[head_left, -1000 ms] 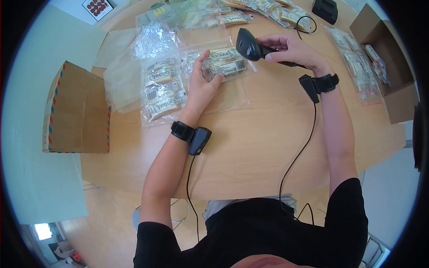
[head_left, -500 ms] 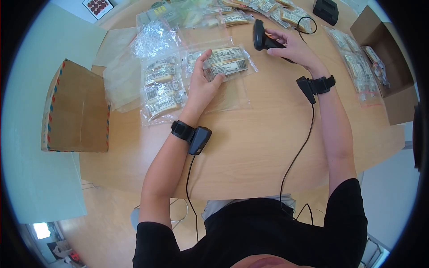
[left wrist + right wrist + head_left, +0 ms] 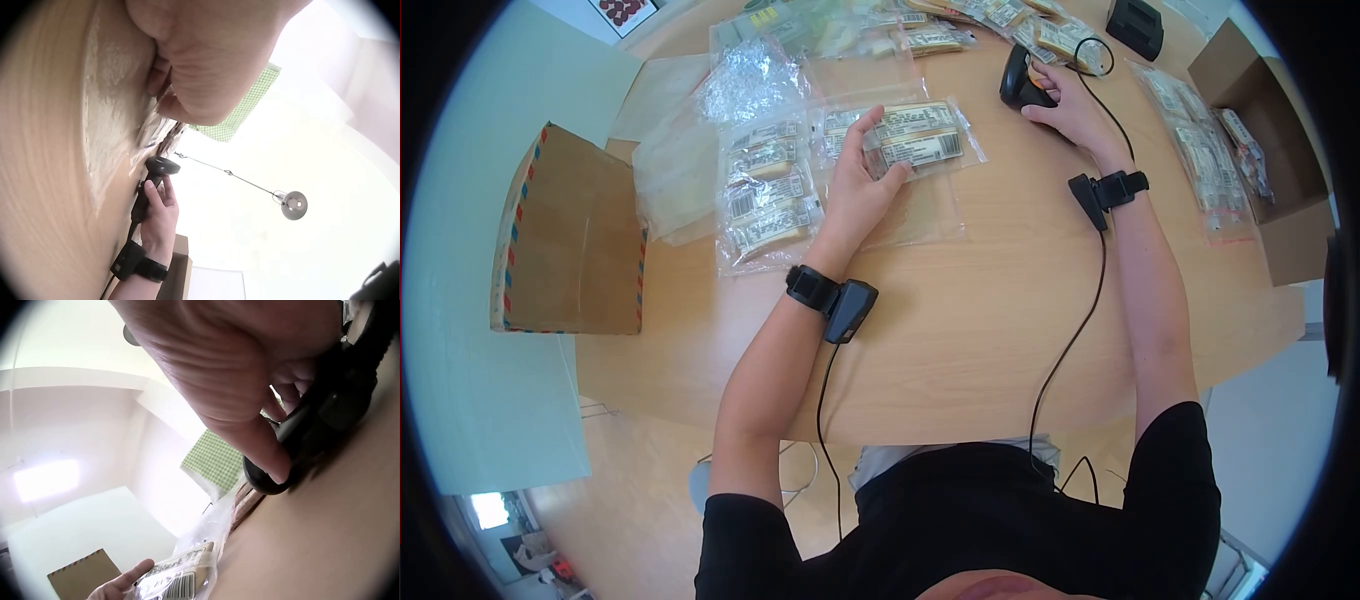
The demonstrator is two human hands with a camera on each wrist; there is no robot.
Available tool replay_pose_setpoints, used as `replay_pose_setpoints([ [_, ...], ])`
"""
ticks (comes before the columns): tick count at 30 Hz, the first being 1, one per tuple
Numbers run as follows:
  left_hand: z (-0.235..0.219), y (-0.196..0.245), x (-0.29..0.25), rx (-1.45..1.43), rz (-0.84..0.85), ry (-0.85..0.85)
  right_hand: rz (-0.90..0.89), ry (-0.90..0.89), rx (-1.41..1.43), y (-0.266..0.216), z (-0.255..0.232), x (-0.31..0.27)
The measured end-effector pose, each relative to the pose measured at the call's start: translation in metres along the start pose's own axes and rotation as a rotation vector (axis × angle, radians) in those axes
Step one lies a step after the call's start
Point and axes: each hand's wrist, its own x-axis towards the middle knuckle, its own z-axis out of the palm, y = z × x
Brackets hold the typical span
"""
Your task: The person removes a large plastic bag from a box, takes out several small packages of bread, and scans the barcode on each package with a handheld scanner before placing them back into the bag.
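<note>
My left hand holds a clear plastic bag of labelled flat packets, thumb at the near edge and fingers across the left part. Barcode labels face up; in the right wrist view the packet appears tilted beside the left thumb. Further right, my right hand grips a black handheld barcode scanner by its handle, low over the table. The left wrist view shows the scanner with its head up and the right thumb against the handle. Its trailing cable loops behind the right hand.
Another bag of labelled packets lies left of the left hand, with crinkled clear plastic behind. More packets lie at the back near a black cradle. Open cardboard boxes stand left and right.
The right hand has carried the scanner away from the bag, back and to the right, lowering it toward the table. The left hand stays at the bag.
</note>
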Motion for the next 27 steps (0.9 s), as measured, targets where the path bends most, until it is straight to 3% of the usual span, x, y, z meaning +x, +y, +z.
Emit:
replay_pose_setpoints([
  [8,-0.001,0.002,0.000,0.013,0.021,-0.008,-0.101,0.060,-0.053,0.001,0.004,0.001],
  [11,0.002,0.014,-0.003,-0.085,0.009,-0.021,-0.273,0.204,-0.188,-0.019,0.001,0.006],
  [17,0.005,0.030,-0.007,-0.200,0.078,-0.041,-0.062,-0.132,0.261,-0.069,0.024,-0.018],
  [20,0.005,0.031,-0.008,-0.195,0.087,-0.039,0.062,-0.362,0.344,-0.089,0.035,-0.034],
  [23,0.006,0.028,-0.008,-0.155,0.081,-0.034,0.114,-0.521,0.413,-0.080,0.039,-0.028],
  [27,0.004,0.020,-0.010,0.117,0.071,0.064,0.097,-0.415,0.459,-0.074,0.042,-0.026],
])
